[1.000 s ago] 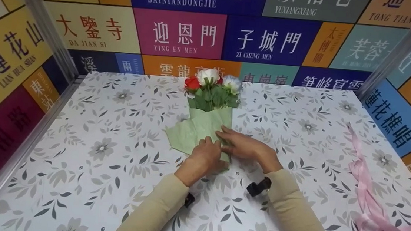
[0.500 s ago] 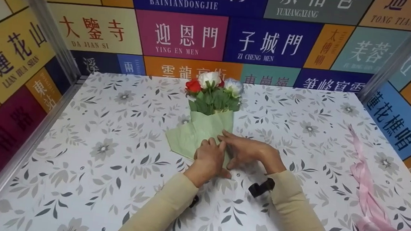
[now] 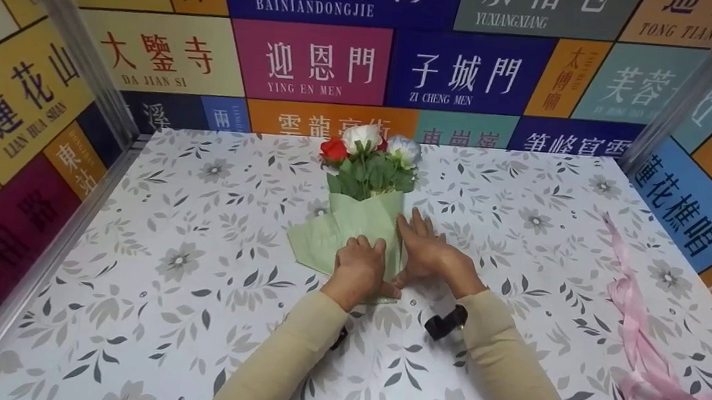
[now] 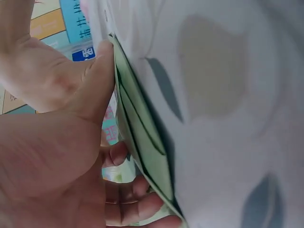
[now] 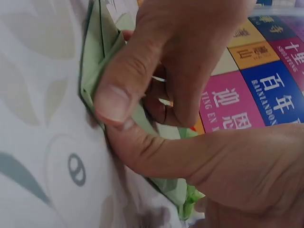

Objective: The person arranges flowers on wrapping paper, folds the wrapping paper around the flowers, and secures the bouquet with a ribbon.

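Note:
A bouquet of red, white and pale blue flowers (image 3: 361,139) with green leaves (image 3: 371,174) lies on the table, its stems inside light green wrapping paper (image 3: 320,239). My left hand (image 3: 360,268) holds the paper's lower part with bent fingers, its thumb stretched to the bottom right corner. Layered folds of the paper (image 4: 142,126) show beside that thumb in the left wrist view. Along the paper's right edge lies my right hand (image 3: 432,255), fingers extended and thumb low. In the right wrist view the two thumbs meet at the folded corner of the paper (image 5: 102,52).
A loose pink ribbon (image 3: 637,334) lies at the right of the table (image 3: 191,314), which has a leaf-patterned cover. Colourful printed panels (image 3: 310,60) stand behind and at both sides. Dark wrist straps (image 3: 445,324) are at the cuffs.
My right hand has shifted from over the paper to its right edge, with its fingers spread forward. My left hand has slid slightly down and right, staying on the paper.

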The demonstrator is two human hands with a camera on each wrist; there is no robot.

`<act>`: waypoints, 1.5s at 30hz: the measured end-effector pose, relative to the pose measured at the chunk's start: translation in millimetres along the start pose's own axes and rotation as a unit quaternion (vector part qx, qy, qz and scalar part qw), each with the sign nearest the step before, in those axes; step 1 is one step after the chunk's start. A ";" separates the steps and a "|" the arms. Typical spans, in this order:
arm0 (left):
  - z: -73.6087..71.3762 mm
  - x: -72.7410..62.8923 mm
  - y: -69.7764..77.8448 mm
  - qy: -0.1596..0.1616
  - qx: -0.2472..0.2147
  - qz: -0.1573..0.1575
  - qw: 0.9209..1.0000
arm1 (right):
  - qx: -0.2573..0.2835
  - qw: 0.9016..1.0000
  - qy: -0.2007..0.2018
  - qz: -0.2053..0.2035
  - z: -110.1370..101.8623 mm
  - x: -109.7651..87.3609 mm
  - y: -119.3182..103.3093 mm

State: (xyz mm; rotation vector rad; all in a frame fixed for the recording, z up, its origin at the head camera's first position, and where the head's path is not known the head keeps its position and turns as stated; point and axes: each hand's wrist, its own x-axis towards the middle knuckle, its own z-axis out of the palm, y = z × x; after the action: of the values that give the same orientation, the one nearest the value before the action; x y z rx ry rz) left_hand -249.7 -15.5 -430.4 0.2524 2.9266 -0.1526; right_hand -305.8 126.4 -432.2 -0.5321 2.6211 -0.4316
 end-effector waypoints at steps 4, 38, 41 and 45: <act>-4.3 -3.1 3.9 -0.017 0.018 -0.009 1.000 | 0.027 0.999 -0.004 0.018 0.6 9.3 6.4; -4.5 -3.0 6.9 -0.041 0.038 -0.024 0.998 | 0.247 0.929 0.193 0.195 -23.1 90.8 34.0; -3.4 -4.7 7.9 -0.038 0.034 -0.025 0.998 | 0.256 0.921 0.212 0.203 -21.0 91.7 33.6; -2.1 -5.6 8.6 -0.037 0.031 -0.026 0.998 | 0.264 0.918 0.214 0.206 -19.2 90.8 33.9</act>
State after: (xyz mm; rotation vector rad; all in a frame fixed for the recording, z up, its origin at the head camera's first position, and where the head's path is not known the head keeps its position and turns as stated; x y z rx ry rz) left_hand -243.1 -7.7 -427.9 0.1759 2.8586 -0.2539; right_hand -400.6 121.2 -459.8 0.3251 2.7307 -1.1642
